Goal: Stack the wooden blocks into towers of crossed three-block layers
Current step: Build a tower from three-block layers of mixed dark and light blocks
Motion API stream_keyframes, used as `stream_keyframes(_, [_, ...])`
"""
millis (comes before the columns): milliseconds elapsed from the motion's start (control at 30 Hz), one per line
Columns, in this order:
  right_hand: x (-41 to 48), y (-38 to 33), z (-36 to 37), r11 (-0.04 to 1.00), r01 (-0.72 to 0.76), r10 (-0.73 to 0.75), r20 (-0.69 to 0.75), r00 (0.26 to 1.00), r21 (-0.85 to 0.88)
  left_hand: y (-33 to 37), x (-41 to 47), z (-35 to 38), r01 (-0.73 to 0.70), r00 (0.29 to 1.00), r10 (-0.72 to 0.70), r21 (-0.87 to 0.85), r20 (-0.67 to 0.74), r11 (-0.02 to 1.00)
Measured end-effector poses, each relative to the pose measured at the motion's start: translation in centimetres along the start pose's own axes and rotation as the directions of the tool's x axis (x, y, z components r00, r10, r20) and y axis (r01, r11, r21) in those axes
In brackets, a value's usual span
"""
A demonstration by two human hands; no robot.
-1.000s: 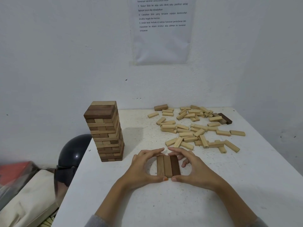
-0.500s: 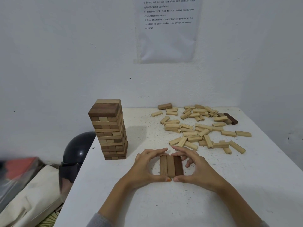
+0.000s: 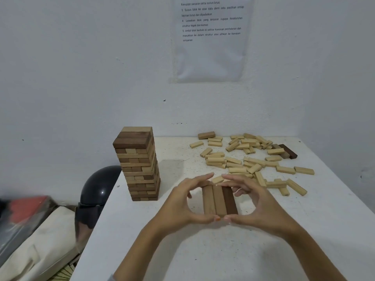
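Many loose blocks (image 3: 236,170) litter a white table (image 3: 203,250) between two white walls (image 3: 81,78).

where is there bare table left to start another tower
Bare: the near strip of the table, either side of the forearms; the gap between the tower and the left hand; the right side past the right hand. Crowded: the far right, strewn with loose blocks, reaching to the three-block layer both hands cup.

One tower (image 3: 138,163); row of blocks (image 3: 219,200): three, two light, one dark; loose blocks (image 3: 243,159): dozens; one helmet (image 3: 97,189); one wall sheet (image 3: 211,47).
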State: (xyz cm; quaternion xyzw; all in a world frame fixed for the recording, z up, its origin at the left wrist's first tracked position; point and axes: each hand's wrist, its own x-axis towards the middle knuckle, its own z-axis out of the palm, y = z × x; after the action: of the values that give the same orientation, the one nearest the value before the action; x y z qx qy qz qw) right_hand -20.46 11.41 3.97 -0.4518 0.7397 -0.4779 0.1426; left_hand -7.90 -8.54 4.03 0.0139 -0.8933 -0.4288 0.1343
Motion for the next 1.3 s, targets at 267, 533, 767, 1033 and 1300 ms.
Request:
stream_keyframes(267, [3.2, -6.7, -2.7, 0.962, 0.261, -0.252, -0.097, 0.963, 0.083, 6.7, 0.9, -6.1, -0.177, 0.975, 0.195, 0.155, -0.106, 0.972])
stream_keyframes(533, [9.0, -11.2, -1.5, 0.930, 0.365, -0.360, -0.112, 0.926, 0.027, 7.5, 2.2, -13.3, -0.194, 0.960, 0.225, 0.186, -0.166, 0.963])
stream_keyframes(767, [13.7, -13.6, 1.3, 0.945, 0.325, -0.326, -0.051, 0.944, -0.026, 4.7, 2.6, -18.5, -0.157, 0.967, 0.189, 0.187, -0.171, 0.970])
stream_keyframes(1033, [17.2, -13.4, 5.5, 0.969, 0.236, -0.239, -0.034, 0.970, -0.073, 0.7, 2.7, -21.7, 0.000, 0.992, 0.018, 0.149, -0.123, 0.989])
stream_keyframes(1300, [18.1, -13.2, 7.0, 0.987, 0.150, -0.152, -0.021, 0.988, -0.053, -1.4, 2.9, -22.5, 0.075, 0.995, -0.070, 0.071, -0.071, 0.995])
